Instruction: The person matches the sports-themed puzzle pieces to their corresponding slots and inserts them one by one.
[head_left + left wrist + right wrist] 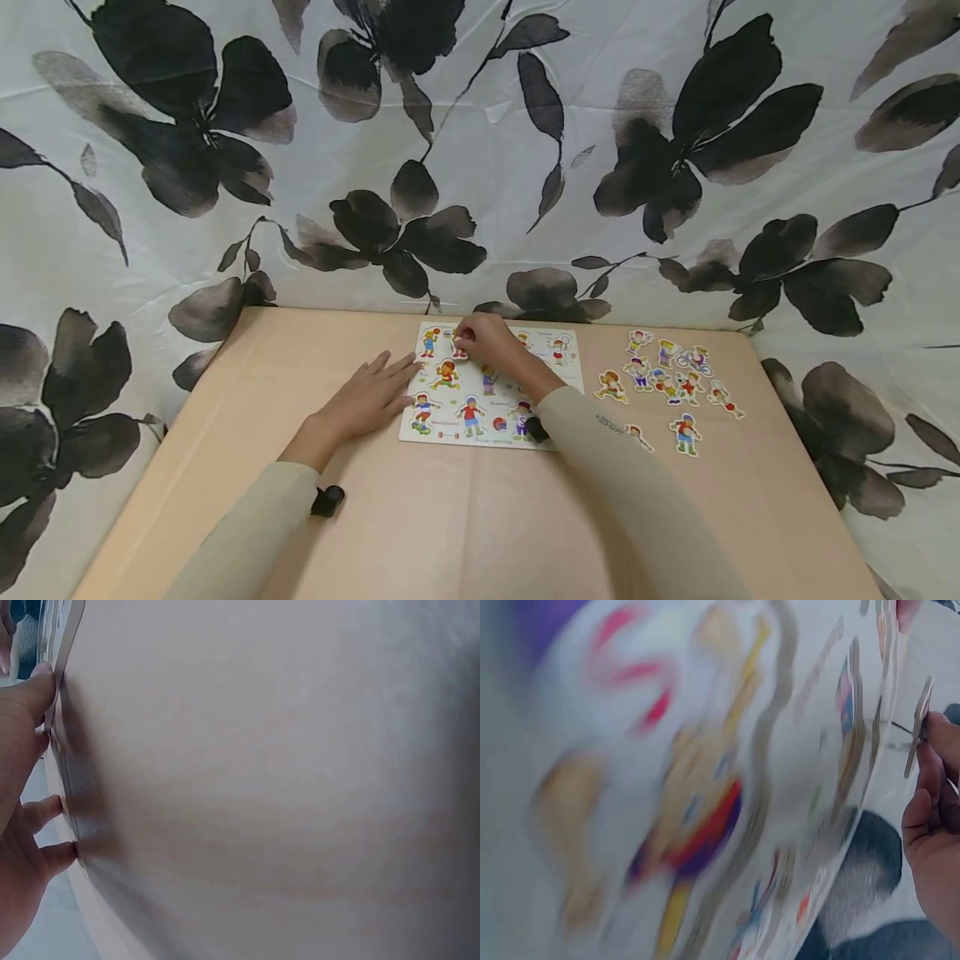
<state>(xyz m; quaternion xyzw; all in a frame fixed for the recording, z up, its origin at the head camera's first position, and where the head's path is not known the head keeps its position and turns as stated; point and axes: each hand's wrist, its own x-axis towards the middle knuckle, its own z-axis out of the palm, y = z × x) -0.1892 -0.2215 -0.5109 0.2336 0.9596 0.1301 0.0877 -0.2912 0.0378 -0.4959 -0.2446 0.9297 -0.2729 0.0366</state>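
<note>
Head view: at the far edge of the surface (pixel 420 517), about midway along, lies a white board (pixel 468 387) with small cartoon figures on it. My right hand (pixel 491 346) is over its far left part, thumb and fingers pinching a small cut-out piece (pixel 920 712). From the right wrist I see that piece nearly edge-on, thin and straight; I can't tell whether it touches the board. My left hand (pixel 371 392) lies with fingers spread at the board's left edge, fingertips against it.

More loose pieces (pixel 665 385) lie between the board and the right edge of the surface, most of them towards the far right corner.

I'd judge the piece very light and fairly stiff, like thick card or thin wood, with a printed face that may be a little slick. Narrow parts such as arms and legs look the likeliest to bend or snap, so I'd pinch it by opposite outline edges near the body, lightly. Flat on the surface, so thin a thing would probably need a fingertip worked under its rim. The board seems light enough to slide, and a few fingers along its edge should steady it.
</note>
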